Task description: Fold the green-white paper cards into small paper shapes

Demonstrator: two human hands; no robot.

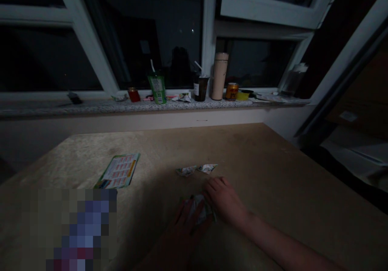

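Note:
A folded piece of printed paper (198, 204) lies on the table in front of me, dim in shadow. My left hand (189, 224) rests over it with fingers spread and flat, covering much of its lower part. At the paper's right edge is my right hand (224, 200), fingers curled together and the thumb side against the paper; the fingertips are partly hidden. Just beyond the hands sit two small folded paper pieces, a left one (186, 171) and a right one (207, 168), nearly touching. To the left lies a flat printed sheet (119, 170) with a green border.
The wooden table (242, 150) ends at a wall below a stone windowsill (176, 106). On the sill stand a green cup (157, 87), a dark cup (200, 87), a tall pink flask (220, 77), an orange can (232, 91) and a red jar (133, 95). A pixelated patch hides the lower left.

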